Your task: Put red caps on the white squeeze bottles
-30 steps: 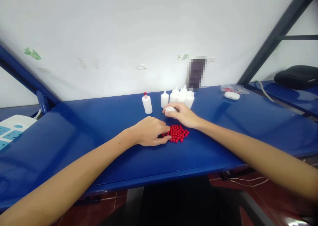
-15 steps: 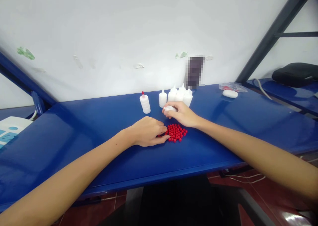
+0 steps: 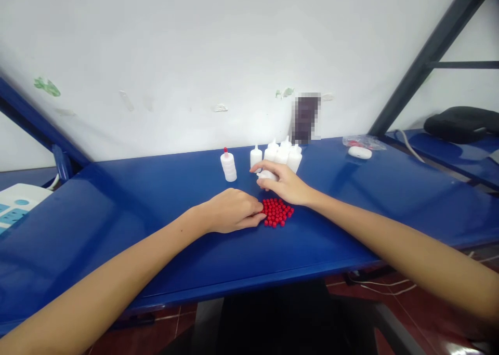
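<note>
Small red caps (image 3: 277, 212) lie in a loose cluster on the blue table. At the cluster's left edge, my left hand (image 3: 236, 211) is closed in a pinch, thumb and forefinger together on a red cap that is mostly hidden. My right hand (image 3: 286, 182) holds a white squeeze bottle (image 3: 268, 175) tilted on its side, its nozzle pointing left, with the forefinger lifted off it. Behind that hand stand several uncapped white bottles (image 3: 281, 155), and one more white bottle (image 3: 255, 157) just left of them. Farther left, another bottle (image 3: 228, 168) stands upright with a red cap on its tip.
A white rounded case (image 3: 359, 152) and a clear plastic bag (image 3: 366, 142) with red bits lie at the back right. A white device with blue panels (image 3: 19, 201) sits at the far left. A pixelated dark object (image 3: 306, 117) leans on the wall.
My left thumb and fingers have come together at the edge of the caps. The right forefinger has lifted from the bottle. The view has tipped slightly upward.
</note>
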Demonstrator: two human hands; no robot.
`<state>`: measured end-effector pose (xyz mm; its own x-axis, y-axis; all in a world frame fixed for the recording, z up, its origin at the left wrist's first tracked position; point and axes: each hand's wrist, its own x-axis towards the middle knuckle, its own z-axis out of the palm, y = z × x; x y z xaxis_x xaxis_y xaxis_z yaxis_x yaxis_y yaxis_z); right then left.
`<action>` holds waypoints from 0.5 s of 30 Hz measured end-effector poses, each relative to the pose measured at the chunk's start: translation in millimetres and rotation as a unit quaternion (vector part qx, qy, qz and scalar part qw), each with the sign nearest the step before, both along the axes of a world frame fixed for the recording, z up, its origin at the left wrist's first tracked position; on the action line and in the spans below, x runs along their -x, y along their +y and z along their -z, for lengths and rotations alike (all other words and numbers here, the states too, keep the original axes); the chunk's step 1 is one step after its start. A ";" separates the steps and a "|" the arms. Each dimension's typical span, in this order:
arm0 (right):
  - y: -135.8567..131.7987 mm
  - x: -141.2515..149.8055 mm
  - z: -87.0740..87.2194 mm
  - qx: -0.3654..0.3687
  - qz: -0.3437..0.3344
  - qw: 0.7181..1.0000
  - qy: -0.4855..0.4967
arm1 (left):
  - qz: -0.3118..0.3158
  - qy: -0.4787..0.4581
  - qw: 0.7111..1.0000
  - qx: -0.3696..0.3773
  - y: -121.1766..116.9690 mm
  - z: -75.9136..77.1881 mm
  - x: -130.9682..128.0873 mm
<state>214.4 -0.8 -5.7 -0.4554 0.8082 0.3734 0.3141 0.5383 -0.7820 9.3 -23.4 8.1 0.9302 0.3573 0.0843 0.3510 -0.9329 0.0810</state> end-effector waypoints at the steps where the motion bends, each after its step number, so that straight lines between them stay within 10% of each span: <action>1: -0.1 -0.6 0.2 -0.009 -0.007 1.000 0.003 | -0.004 -0.015 1.000 0.023 1.1 1.1 0.6; 7: -1.9 -1.5 -2.6 -0.050 -0.026 0.998 -0.024 | -0.100 -0.198 0.963 0.151 8.5 12.8 2.8; 15: -6.6 0.5 -5.8 -0.115 -0.026 0.987 -0.108 | -0.154 -0.298 0.941 0.051 12.1 20.3 1.5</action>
